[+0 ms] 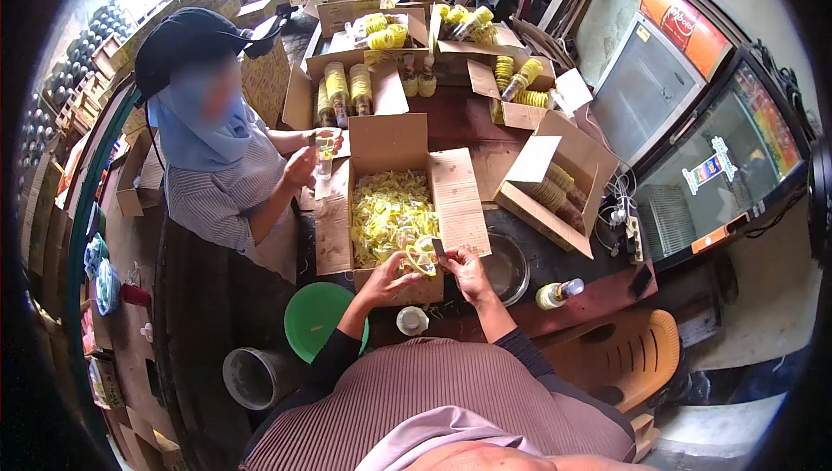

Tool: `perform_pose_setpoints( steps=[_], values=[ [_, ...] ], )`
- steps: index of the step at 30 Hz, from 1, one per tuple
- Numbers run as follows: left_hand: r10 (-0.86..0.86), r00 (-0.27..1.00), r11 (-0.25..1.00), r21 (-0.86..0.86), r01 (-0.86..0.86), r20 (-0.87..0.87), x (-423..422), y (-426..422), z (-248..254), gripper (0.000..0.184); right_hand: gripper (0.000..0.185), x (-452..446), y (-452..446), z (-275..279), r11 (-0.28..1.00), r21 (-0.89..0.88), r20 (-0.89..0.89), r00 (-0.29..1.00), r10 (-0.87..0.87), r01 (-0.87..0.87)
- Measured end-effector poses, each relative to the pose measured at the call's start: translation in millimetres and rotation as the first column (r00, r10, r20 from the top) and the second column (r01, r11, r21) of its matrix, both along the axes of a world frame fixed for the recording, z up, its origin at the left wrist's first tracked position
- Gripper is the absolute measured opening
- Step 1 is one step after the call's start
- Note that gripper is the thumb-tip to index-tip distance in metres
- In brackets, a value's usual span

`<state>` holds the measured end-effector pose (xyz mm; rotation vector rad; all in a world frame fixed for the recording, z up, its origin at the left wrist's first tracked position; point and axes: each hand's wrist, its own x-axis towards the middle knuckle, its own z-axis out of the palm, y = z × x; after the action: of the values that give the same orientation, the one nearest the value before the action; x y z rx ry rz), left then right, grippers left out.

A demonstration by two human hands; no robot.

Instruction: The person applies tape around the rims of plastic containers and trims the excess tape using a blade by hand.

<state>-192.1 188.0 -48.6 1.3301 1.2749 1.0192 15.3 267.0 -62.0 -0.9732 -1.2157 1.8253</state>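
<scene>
In front of me an open cardboard box (pixel 389 143) holds a heap of yellow and clear plastic pieces (pixel 390 211). Over its near edge my left hand (pixel 390 279) pinches a yellow ring-like piece (pixel 422 259). My right hand (pixel 468 276) is just to the right, its fingers closed on a small dark flat tool (pixel 438 247) that is close to the yellow piece. A small white-topped container (pixel 412 321) stands below my hands, and a green basin (pixel 312 319) is at the left.
A co-worker (pixel 217 142) stands at the left, holding a small clear cup. Boxes of yellow-ringed stacks (pixel 555 185) line the far and right sides. A metal bowl (pixel 505 270), a bottle (pixel 559 293), an orange chair (pixel 637 354) and a grey bucket (pixel 251 378) are nearby.
</scene>
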Motion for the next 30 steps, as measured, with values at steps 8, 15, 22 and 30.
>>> perform_pose_setpoints(
  steps=[8,15,22,30],
  values=[
    [-0.048,0.995,0.995,-0.078,0.055,0.084,7.3,-10.0,11.4,0.042,0.014,9.7,-11.1,9.9,0.973,-0.231,-0.25,0.966,-0.064,0.005],
    [-0.101,0.986,0.991,-0.075,0.112,0.135,12.3,-11.4,15.6,0.057,0.011,17.9,-13.6,7.1,0.96,-0.279,-0.274,0.959,-0.068,-0.011],
    [-0.037,0.992,0.979,-0.195,0.06,0.121,13.7,-8.9,8.0,0.069,0.016,12.6,-9.0,0.5,0.958,-0.282,-0.176,0.979,-0.106,0.053],
    [-0.004,0.997,0.993,-0.114,0.013,0.08,12.1,-8.4,-0.9,0.071,0.017,7.8,-5.2,8.0,0.96,-0.276,-0.164,0.983,-0.086,0.038]
  ],
)
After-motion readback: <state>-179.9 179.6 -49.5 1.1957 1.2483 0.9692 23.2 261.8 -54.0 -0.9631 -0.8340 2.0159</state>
